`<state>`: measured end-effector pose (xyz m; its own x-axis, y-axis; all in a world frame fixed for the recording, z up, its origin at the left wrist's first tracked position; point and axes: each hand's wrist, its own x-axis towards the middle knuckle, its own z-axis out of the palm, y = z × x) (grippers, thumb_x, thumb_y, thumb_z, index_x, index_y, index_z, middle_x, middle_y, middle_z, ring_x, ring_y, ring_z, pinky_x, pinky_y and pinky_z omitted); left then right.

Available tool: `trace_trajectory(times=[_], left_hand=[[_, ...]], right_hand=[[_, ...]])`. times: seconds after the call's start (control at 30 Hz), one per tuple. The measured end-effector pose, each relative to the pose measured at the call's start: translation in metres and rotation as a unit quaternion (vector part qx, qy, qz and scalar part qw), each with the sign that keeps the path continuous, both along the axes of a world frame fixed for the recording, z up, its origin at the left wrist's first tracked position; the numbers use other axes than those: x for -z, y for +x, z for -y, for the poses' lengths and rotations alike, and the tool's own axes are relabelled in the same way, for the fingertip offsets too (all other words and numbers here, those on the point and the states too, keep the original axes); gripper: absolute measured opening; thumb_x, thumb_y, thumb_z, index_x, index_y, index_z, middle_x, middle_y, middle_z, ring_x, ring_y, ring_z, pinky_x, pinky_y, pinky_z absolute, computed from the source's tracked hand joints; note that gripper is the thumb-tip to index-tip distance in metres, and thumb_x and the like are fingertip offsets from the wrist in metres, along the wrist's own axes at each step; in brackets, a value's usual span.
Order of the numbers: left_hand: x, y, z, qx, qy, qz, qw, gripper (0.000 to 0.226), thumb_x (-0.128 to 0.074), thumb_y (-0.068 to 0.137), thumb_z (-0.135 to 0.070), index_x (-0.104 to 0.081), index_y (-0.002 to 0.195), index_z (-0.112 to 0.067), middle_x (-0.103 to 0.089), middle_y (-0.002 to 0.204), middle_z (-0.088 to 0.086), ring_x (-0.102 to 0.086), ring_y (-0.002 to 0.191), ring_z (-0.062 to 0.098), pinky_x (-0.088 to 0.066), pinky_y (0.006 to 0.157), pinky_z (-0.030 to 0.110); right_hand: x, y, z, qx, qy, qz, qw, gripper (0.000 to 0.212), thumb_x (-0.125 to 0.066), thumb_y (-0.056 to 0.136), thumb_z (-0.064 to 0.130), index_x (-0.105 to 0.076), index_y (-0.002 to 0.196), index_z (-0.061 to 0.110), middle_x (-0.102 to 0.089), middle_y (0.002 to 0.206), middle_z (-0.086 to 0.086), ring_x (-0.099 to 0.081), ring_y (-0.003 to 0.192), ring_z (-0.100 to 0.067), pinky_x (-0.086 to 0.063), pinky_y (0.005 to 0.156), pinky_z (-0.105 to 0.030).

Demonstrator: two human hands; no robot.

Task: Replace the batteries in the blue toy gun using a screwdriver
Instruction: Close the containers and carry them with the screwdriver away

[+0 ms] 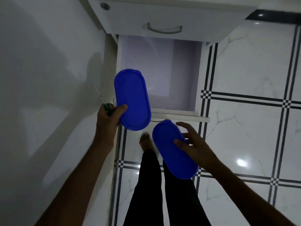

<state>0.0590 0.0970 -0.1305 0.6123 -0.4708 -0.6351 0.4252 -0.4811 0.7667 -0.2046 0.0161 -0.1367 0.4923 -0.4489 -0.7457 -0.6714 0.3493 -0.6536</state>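
Left hand (108,118): screwdriver (104,104) and blue lid (132,99) gripped together.
Right hand (193,144): fingers spread, second lid (172,154) supported.
Risk: screwdriver may be dropped from the crowded grip.

We see the open drawer (159,70) with bare room inside. A blue oval lid (132,99) overlaps its left part.

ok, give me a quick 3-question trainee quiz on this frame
1. True or false: the left hand holds both a green-handled screwdriver and a blue oval plastic piece.
2. Which hand has its fingers spread on the second blue oval plastic piece?
3. The open white drawer lies: A) ahead of the hands, B) behind the legs.

Key: 1 true; 2 the right hand; 3 A.
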Motion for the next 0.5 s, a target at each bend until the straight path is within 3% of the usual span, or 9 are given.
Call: trace_trajectory(times=[0.07,0.2,0.27,0.33,0.4,0.5], left_hand=[[0.007,0.009,0.013,0.011,0.003,-0.003,1.0,0.024,-0.068,0.087,-0.014,-0.046,0.077,-0.016,-0.059,0.092,0.011,-0.065,0.095,0.024,-0.057,0.069,0.028],[0.023,0.019,0.039,0.046,0.038,-0.011,0.998,0.028,-0.075,0.08,-0.016,-0.047,0.078,-0.016,-0.064,0.099,0.016,-0.067,0.1,0.03,-0.057,0.084,0.043],[0.03,0.02,0.053,0.069,0.05,-0.017,0.996,0.027,-0.075,0.081,-0.012,-0.048,0.078,-0.018,-0.066,0.097,0.009,-0.068,0.097,0.027,-0.059,0.074,0.036],[0.038,0.02,0.068,0.098,0.061,-0.02,0.993,0.027,-0.075,0.081,-0.012,-0.049,0.08,-0.018,-0.065,0.093,0.006,-0.066,0.092,0.024,-0.056,0.065,0.029],[0.048,0.022,0.081,0.109,0.066,-0.041,0.991,0.024,-0.076,0.079,-0.012,-0.055,0.09,-0.012,-0.067,0.099,0.012,-0.066,0.096,0.026,-0.058,0.074,0.035],[0.061,0.024,0.097,0.125,0.086,-0.046,0.987,0.041,-0.076,0.079,-0.009,-0.057,0.113,0.001,-0.066,0.112,0.02,-0.067,0.102,0.031,-0.056,0.088,0.045]], right_hand=[[-0.019,0.001,0.015,0.082,0.001,0.028,0.996,0.048,-0.06,0.088,0.04,-0.042,0.133,0.043,-0.064,0.124,-0.003,-0.068,0.1,-0.02,-0.061,0.076,-0.039],[-0.017,0.02,0.054,0.187,-0.046,0.057,0.98,0.047,-0.06,0.095,0.025,-0.041,0.138,0.03,-0.066,0.119,0.001,-0.069,0.099,-0.018,-0.06,0.075,-0.034],[-0.004,0.037,0.075,0.204,-0.077,0.051,0.975,0.046,-0.06,0.096,0.021,-0.04,0.137,0.027,-0.065,0.114,0.007,-0.068,0.095,-0.014,-0.059,0.07,-0.028],[0.015,0.056,0.095,0.215,-0.109,0.029,0.97,0.043,-0.058,0.098,0.019,-0.041,0.137,0.023,-0.063,0.117,0.002,-0.066,0.097,-0.017,-0.058,0.07,-0.029],[0.035,0.074,0.111,0.231,-0.118,-0.002,0.966,0.041,-0.055,0.1,0.018,-0.04,0.138,0.018,-0.06,0.121,-0.004,-0.065,0.093,-0.018,-0.057,0.068,-0.028],[0.057,0.1,0.131,0.225,-0.133,-0.03,0.965,0.048,-0.051,0.101,0.015,-0.032,0.144,0.018,-0.057,0.126,-0.007,-0.063,0.086,-0.014,-0.052,0.061,-0.023]])
